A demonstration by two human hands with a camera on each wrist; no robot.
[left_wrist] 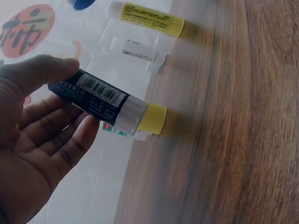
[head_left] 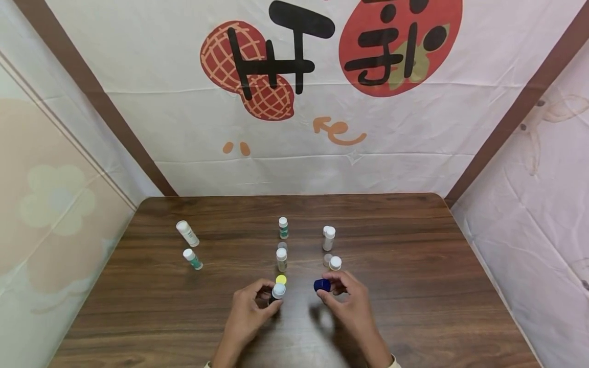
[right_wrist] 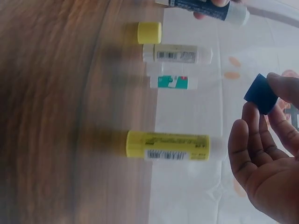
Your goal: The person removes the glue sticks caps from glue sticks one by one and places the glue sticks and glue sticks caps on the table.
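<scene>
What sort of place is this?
Probably a small screened-off tabletop work area, though the wider room is not visible: a wooden table, printed sheets on three sides, and several glue-stick-like tubes spaced out on it.

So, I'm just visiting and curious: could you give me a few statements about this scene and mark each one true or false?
1. The right hand holds a blue cap. True.
2. The left hand is empty. False: it grips a dark tube.
3. A yellow cap is on the table. True.
4. The yellow tube lies on its side. False: it stands upright on the table.
5. The blue cap sits on the dark tube. False: the two are held apart, one in each hand.
</scene>
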